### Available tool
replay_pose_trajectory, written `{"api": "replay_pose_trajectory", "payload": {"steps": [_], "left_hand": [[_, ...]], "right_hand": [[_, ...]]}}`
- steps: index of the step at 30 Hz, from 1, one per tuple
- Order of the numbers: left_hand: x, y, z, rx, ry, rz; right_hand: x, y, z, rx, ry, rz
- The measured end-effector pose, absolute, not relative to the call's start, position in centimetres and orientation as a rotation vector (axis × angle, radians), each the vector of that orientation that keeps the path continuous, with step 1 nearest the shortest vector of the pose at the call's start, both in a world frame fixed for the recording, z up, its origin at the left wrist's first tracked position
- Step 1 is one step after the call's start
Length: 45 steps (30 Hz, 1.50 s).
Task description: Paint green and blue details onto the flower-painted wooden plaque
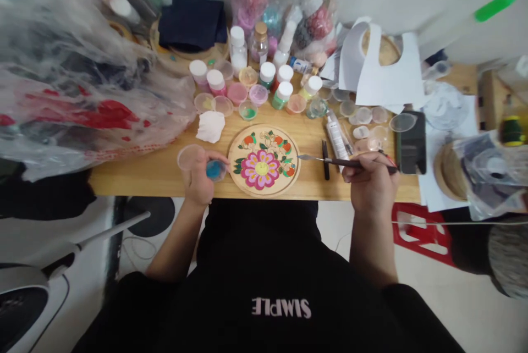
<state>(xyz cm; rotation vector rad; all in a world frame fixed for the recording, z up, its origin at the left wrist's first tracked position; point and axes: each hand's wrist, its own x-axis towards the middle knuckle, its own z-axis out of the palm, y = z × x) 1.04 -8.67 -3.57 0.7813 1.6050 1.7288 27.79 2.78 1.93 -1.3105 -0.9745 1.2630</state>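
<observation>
A round wooden plaque (pixel 235 147) with a painted pink flower, green leaves and orange fruit lies near the table's front edge. Just left of it, my left hand (pixel 199 181) is closed around a small clear cup of blue paint (pixel 214 170). The cup's clear round lid (pixel 187 156) shows behind that hand's fingers; whether they hold it too, I cannot tell. My right hand (pixel 370 177) grips a palette knife (pixel 336 162) by its dark handle. The blade points left, its tip at the plaque's right rim.
Small cups (pixel 237 92) and white-capped bottles (pixel 284 94) crowd behind the plaque. A crumpled tissue (pixel 210 126) lies to its left. A dark pen (pixel 325 160), a white tube (pixel 337 136) and a phone (pixel 412 144) are at right. A plastic bag (pixel 136 105) covers the left side.
</observation>
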Motion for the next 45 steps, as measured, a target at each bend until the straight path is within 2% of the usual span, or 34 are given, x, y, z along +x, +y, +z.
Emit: {"api": "replay_pose_trajectory", "payload": {"steps": [7, 13, 16, 22, 28, 33, 45], "left_hand": [[0.2, -6.5, -0.1, 0.914, 1.349, 1.714], [0.1, -0.2, 2.1, 1.255, 1.084, 1.371], [0.7, 1.7, 1.5, 1.286, 1.064, 1.268], [0.7, 1.6, -1.0, 1.302, 1.124, 1.387], [0.2, 1.3, -2.3, 1.423, 1.26, 1.402], [0.2, 1.1, -2.4, 1.48, 1.237, 1.42], [0.5, 0.7, -1.8, 1.56, 1.231, 1.418]], "right_hand": [[27.1, 2.6, 1.2, -1.132, -0.842, 1.433], [26.0, 2.4, 1.1, -1.039, -0.715, 1.459], [25.2, 2.3, 1.5, -1.01, -0.678, 1.456], [22.7, 2.3, 2.6, -1.014, -0.813, 1.519], [19.9, 2.2, 3.3, -1.041, -1.019, 1.325], [18.8, 2.0, 3.6, -1.081, -1.157, 1.231], [18.7, 2.3, 2.3, -1.112, -1.061, 1.32]]}}
